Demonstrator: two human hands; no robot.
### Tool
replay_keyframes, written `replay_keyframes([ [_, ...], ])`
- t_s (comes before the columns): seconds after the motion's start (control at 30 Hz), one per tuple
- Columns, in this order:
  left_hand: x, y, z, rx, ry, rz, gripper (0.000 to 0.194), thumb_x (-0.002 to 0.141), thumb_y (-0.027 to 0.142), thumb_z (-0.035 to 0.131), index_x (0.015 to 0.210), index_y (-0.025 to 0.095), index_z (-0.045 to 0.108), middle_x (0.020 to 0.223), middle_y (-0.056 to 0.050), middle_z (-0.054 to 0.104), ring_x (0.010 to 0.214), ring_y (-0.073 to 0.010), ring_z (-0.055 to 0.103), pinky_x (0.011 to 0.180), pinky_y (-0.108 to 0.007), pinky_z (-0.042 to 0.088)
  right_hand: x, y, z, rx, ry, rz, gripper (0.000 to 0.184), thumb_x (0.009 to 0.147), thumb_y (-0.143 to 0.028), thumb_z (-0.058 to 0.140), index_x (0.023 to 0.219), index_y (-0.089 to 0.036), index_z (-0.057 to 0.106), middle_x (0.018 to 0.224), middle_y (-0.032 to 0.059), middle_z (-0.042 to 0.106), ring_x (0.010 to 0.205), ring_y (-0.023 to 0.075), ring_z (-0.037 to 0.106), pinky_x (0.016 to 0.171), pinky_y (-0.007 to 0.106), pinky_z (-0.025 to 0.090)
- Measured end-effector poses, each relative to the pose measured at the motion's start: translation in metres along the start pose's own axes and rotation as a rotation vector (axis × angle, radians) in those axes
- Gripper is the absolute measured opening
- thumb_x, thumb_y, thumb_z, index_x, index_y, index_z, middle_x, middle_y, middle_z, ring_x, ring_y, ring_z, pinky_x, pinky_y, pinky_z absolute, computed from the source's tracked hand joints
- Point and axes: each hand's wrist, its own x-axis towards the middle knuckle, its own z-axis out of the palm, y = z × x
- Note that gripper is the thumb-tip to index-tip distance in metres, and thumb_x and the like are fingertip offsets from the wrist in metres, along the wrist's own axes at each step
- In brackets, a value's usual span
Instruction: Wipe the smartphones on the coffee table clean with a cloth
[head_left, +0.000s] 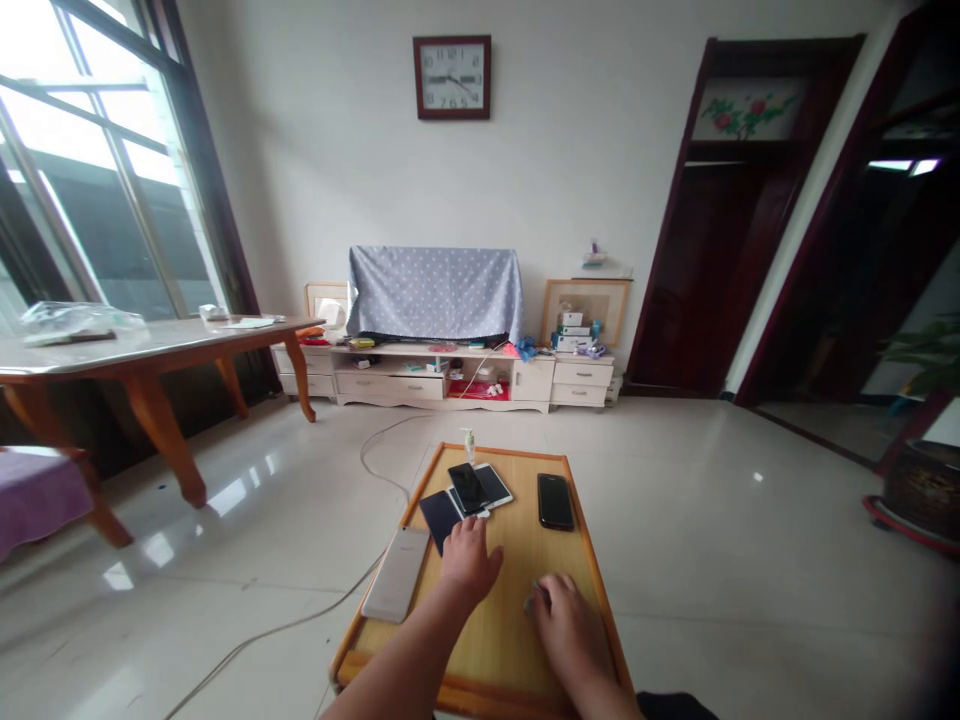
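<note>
My left hand (470, 562) rests palm down on the low wooden table (495, 640), fingers spread, holding nothing. Its fingertips are beside a dark blue phone (439, 519). Just beyond, a black phone (469, 488) lies across a white phone (494, 485). A second black phone (556, 501) lies to the right, and a large silver-gold phone (396, 574) rests at the table's left edge. My right hand (566, 625) is curled on the tabletop, with a small grey item possibly under its fingertips. A small pump bottle (469, 443) stands at the far edge.
A white cable (375, 590) runs across the tiled floor beside the table. A long wooden table (150, 350) with a plastic bag stands at left, near a purple-cushioned seat (41, 495). A cream TV cabinet (442, 375) stands against the far wall.
</note>
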Motion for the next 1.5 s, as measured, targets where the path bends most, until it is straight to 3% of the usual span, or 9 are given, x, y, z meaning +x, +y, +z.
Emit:
replay_keyframes([
  [0.27, 0.053, -0.002, 0.005, 0.092, -0.131, -0.073, 0.083, 0.089, 0.055, 0.047, 0.158, 0.015, 0.026, 0.17, -0.014, 0.019, 0.157, -0.0314, 0.013, 0.124, -0.053, 0.018, 0.005, 0.004, 0.0, 0.056, 0.029, -0.023, 0.015, 0.096, -0.025, 0.049, 0.087, -0.027, 0.061, 0.091, 0.0017, 0.067, 0.084, 0.0188, 0.066, 0.071, 0.03, 0.037],
  [0.4, 0.06, -0.005, 0.012, 0.133, -0.19, -0.093, 0.088, 0.086, 0.057, 0.048, 0.16, 0.015, 0.022, 0.17, -0.016, 0.017, 0.158, -0.0321, 0.011, 0.124, -0.059, 0.014, 0.006, 0.005, -0.002, 0.075, 0.047, -0.014, 0.017, 0.097, -0.027, 0.049, 0.084, -0.028, 0.06, 0.089, 0.0017, 0.066, 0.081, 0.0183, 0.065, 0.069, 0.03, 0.036],
  [0.63, 0.037, -0.004, 0.025, 0.174, -0.165, -0.037, 0.081, 0.088, 0.051, 0.044, 0.158, 0.016, 0.028, 0.168, -0.014, 0.023, 0.157, -0.031, 0.016, 0.126, -0.059, 0.007, 0.008, 0.011, 0.003, 0.048, 0.038, -0.03, 0.019, 0.098, -0.032, 0.048, 0.083, -0.027, 0.059, 0.09, 0.0028, 0.066, 0.083, 0.0187, 0.063, 0.07, 0.031, 0.035],
  [0.9, -0.009, 0.013, 0.021, 0.143, -0.094, 0.084, 0.07, 0.089, 0.047, 0.044, 0.151, 0.017, 0.044, 0.16, -0.013, 0.042, 0.151, -0.0307, 0.03, 0.127, -0.05, 0.013, 0.009, 0.015, 0.005, 0.026, 0.03, -0.029, 0.018, 0.099, -0.03, 0.048, 0.088, -0.026, 0.062, 0.093, 0.0032, 0.066, 0.085, 0.018, 0.062, 0.07, 0.03, 0.034],
  [1.07, -0.043, 0.024, 0.016, 0.114, -0.071, 0.171, 0.056, 0.089, 0.044, 0.047, 0.141, 0.024, 0.055, 0.135, -0.01, 0.062, 0.134, -0.0307, 0.048, 0.124, -0.046, 0.02, 0.008, 0.017, 0.006, 0.007, 0.064, -0.036, 0.017, 0.099, -0.029, 0.05, 0.088, -0.026, 0.062, 0.091, 0.0029, 0.066, 0.085, 0.0186, 0.062, 0.071, 0.03, 0.034],
  [1.23, -0.061, 0.034, 0.018, 0.066, 0.027, 0.192, 0.042, 0.093, 0.045, 0.044, 0.125, 0.026, 0.065, 0.116, -0.01, 0.066, 0.116, -0.0308, 0.056, 0.109, -0.047, 0.036, 0.007, 0.018, 0.002, 0.072, 0.068, -0.009, 0.016, 0.098, -0.029, 0.05, 0.086, -0.026, 0.061, 0.089, 0.0026, 0.066, 0.085, 0.0192, 0.063, 0.072, 0.03, 0.035],
  [1.33, -0.055, 0.043, 0.023, 0.059, 0.045, 0.128, 0.047, 0.093, 0.048, 0.046, 0.131, 0.027, 0.062, 0.129, -0.011, 0.064, 0.123, -0.0317, 0.054, 0.109, -0.047, 0.038, 0.006, 0.018, 0.0, 0.125, 0.094, 0.015, 0.016, 0.098, -0.029, 0.05, 0.086, -0.026, 0.06, 0.089, 0.0032, 0.066, 0.086, 0.0201, 0.064, 0.074, 0.03, 0.037],
  [1.43, -0.046, 0.053, 0.029, 0.075, 0.019, 0.058, 0.054, 0.093, 0.051, 0.046, 0.14, 0.028, 0.057, 0.154, -0.01, 0.05, 0.144, -0.0352, 0.039, 0.118, -0.051, 0.03, 0.006, 0.018, -0.003, 0.148, 0.124, 0.033, 0.017, 0.098, -0.029, 0.049, 0.085, -0.026, 0.06, 0.09, 0.0035, 0.067, 0.085, 0.0202, 0.064, 0.074, 0.029, 0.038],
  [1.5, -0.044, 0.058, 0.034, 0.093, -0.022, 0.039, 0.054, 0.094, 0.053, 0.044, 0.141, 0.03, 0.057, 0.159, -0.008, 0.045, 0.151, -0.0364, 0.03, 0.121, -0.055, 0.025, 0.005, 0.017, -0.007, 0.165, 0.145, 0.037, 0.016, 0.098, -0.028, 0.049, 0.086, -0.027, 0.06, 0.09, 0.0031, 0.067, 0.085, 0.0199, 0.065, 0.074, 0.029, 0.039],
])
